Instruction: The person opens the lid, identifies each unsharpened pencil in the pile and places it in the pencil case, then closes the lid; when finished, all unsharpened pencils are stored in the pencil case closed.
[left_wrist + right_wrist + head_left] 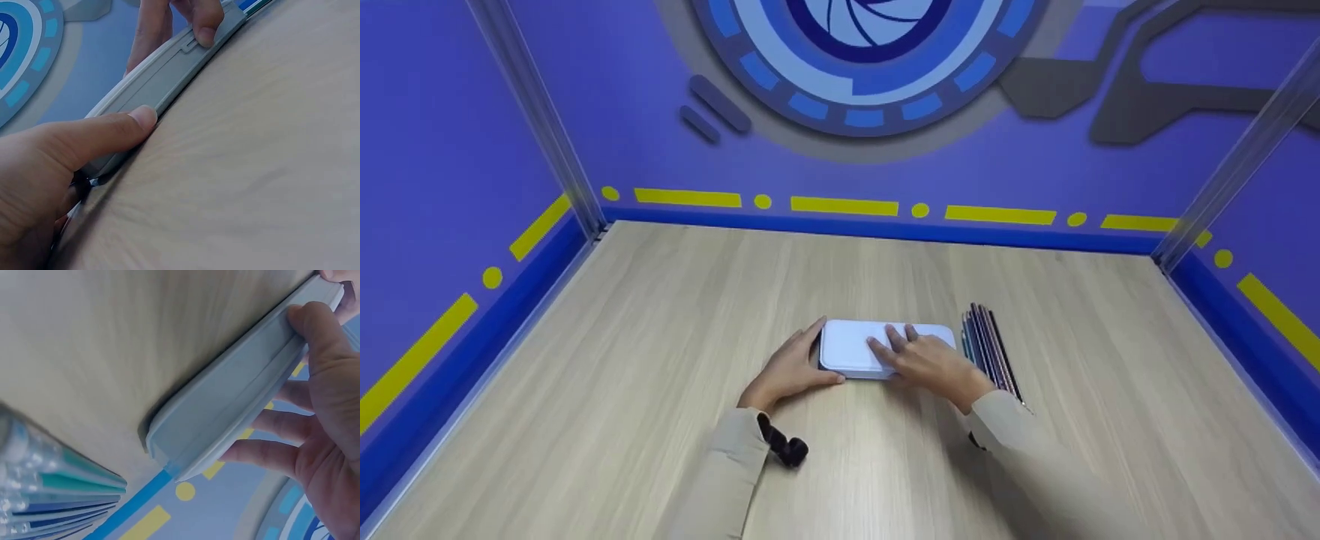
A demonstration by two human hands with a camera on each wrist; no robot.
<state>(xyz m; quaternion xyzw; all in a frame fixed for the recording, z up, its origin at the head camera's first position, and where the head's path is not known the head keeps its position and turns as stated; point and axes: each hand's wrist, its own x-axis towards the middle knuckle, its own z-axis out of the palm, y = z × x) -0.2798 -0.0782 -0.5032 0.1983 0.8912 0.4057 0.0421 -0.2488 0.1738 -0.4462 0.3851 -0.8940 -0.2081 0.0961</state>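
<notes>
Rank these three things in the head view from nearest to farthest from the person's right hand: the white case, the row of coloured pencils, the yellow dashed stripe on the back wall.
1. White case: under the right hand, touched by it.
2. Coloured pencils: on the table just right of that hand.
3. Yellow dashed stripe: far off, low on the back wall.

Left hand [789,369] curled thumb-forward, right hand [924,360] flat, fingers spread
</notes>
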